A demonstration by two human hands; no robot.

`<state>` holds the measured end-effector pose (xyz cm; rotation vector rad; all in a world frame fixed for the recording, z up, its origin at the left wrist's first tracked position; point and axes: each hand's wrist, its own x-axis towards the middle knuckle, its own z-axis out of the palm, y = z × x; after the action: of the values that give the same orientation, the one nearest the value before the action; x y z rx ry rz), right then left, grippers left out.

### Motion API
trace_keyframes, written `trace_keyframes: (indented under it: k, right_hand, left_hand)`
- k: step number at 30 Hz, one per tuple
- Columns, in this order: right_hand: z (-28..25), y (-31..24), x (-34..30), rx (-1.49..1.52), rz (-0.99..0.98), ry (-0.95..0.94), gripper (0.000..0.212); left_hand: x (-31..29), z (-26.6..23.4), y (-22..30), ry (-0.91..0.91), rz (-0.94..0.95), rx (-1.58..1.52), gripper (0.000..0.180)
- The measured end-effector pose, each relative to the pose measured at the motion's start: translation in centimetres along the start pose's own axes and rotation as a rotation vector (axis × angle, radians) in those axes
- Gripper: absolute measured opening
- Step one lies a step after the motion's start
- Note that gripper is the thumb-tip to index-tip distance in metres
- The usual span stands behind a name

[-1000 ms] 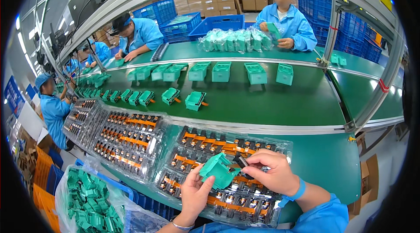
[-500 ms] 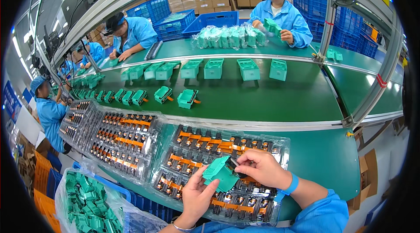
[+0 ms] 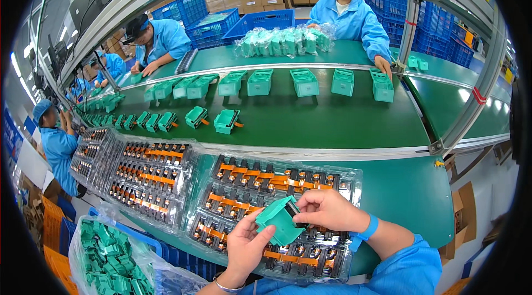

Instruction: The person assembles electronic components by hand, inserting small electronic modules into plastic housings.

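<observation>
My left hand point(image 3: 247, 246) grips a green plastic housing point(image 3: 277, 225), thumb on its near side and fingers behind. My right hand point(image 3: 332, 210) pinches a small black part point(image 3: 292, 210) at the housing's right edge, and the fingertips touch the housing there. How far the part sits in is hidden by the fingers. Below both hands lies a clear plastic tray point(image 3: 354, 191) with rows of black parts joined to orange flat strips point(image 3: 238, 203).
More filled clear trays point(image 3: 188, 176) stand to the left. Beyond runs a green belt point(image 3: 310, 123) carrying green housings point(image 3: 226, 121) in two rows. A lined bin of green parts point(image 3: 111, 262) is at lower left. A metal post point(image 3: 471, 95) rises at right; co-workers point(image 3: 346, 12) work opposite.
The co-worker opposite has set a green housing down at the right end of the far belt row. My right fingers have moved slightly down along the housing's edge. The whole view has shifted a little.
</observation>
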<state>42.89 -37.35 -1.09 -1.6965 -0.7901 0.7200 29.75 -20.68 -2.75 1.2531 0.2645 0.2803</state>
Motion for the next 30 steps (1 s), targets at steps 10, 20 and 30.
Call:
trace_keyframes:
  k: [10,20,30]
  right_hand:
    - [-2.7,0.4,2.5,0.286,0.055,0.292,0.013]
    - [-8.5,5.0,16.0,0.192,0.236,0.588,0.017]
    - [-7.7,6.2,18.6,0.331,0.298,0.559,0.018]
  left_hand:
    - [-1.1,-0.1,0.4,0.125,0.289,0.072,0.044]
    - [-10.6,-7.2,4.8,-0.049,0.257,0.118,0.025]
    - [-18.3,-21.1,9.6,0.899,0.138,1.041,0.025]
